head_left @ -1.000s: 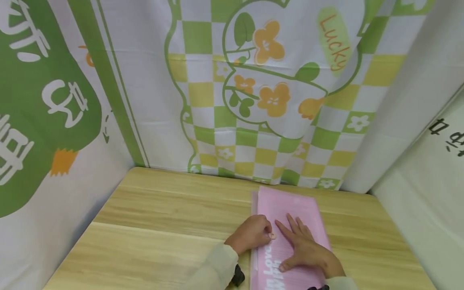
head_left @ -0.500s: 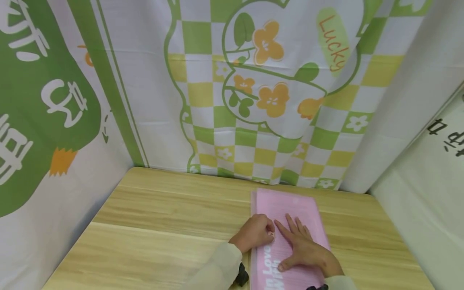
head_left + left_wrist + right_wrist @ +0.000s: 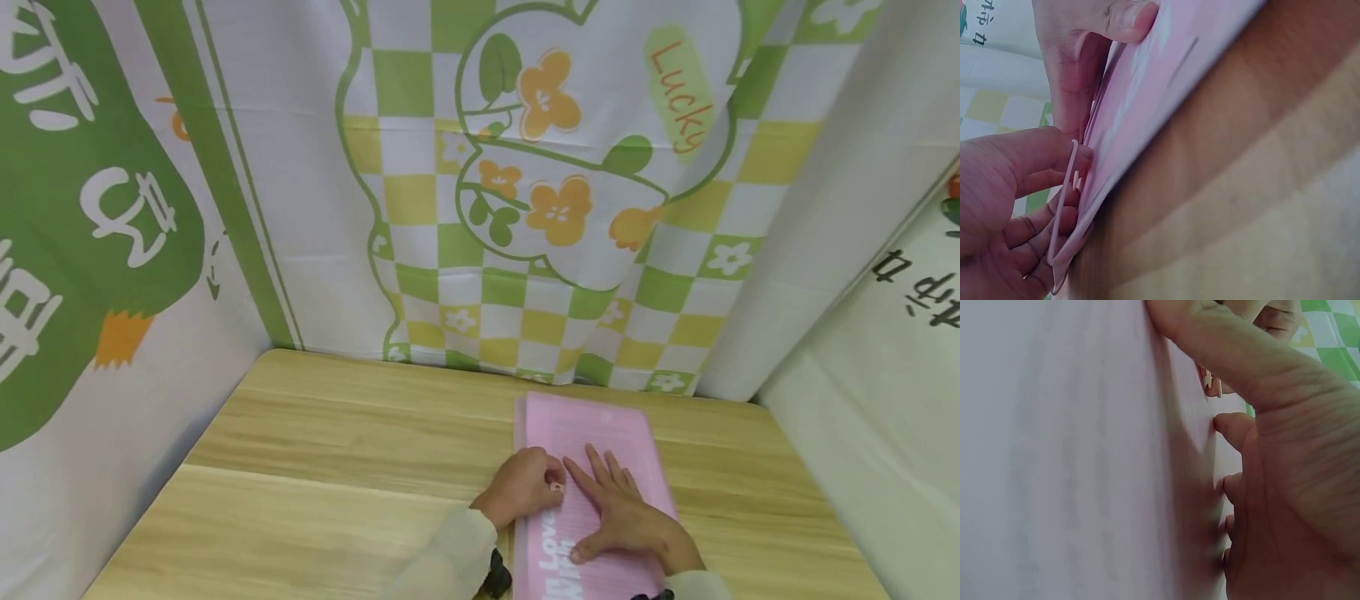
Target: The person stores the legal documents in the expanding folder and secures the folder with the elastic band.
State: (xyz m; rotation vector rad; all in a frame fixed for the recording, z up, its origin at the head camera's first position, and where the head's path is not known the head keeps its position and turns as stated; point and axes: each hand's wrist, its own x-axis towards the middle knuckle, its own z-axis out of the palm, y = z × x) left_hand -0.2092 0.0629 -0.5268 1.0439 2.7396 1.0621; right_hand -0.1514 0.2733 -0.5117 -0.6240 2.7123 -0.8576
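Note:
A pink, translucent document folder (image 3: pixel 588 417) with white lettering lies on the wooden table. My left hand (image 3: pixel 517 487) is at its left side, fingers curled in, pinching a thin pink elastic cord (image 3: pixel 1062 209) that loops out from the folder's edge. By those fingertips sits a small pale button-like piece (image 3: pixel 556 487), partly covered by them. My right hand (image 3: pixel 626 521) rests spread out on the folder, its fingers straight and the thumb apart. In the right wrist view its fingertips (image 3: pixel 1227 428) touch the folder's surface.
The wooden table (image 3: pixel 322 442) stretches out left of the folder, with a narrower strip on the right. Behind it hangs a checked green and yellow curtain (image 3: pixel 480 325). Printed cloth (image 3: pixel 67 467) closes off the left side, and pale cloth (image 3: pixel 847 433) the right.
The left fingers have shifted slightly around the small piece, covering more of it than a second ago. The right hand keeps its place on the folder. The head view has tilted a little.

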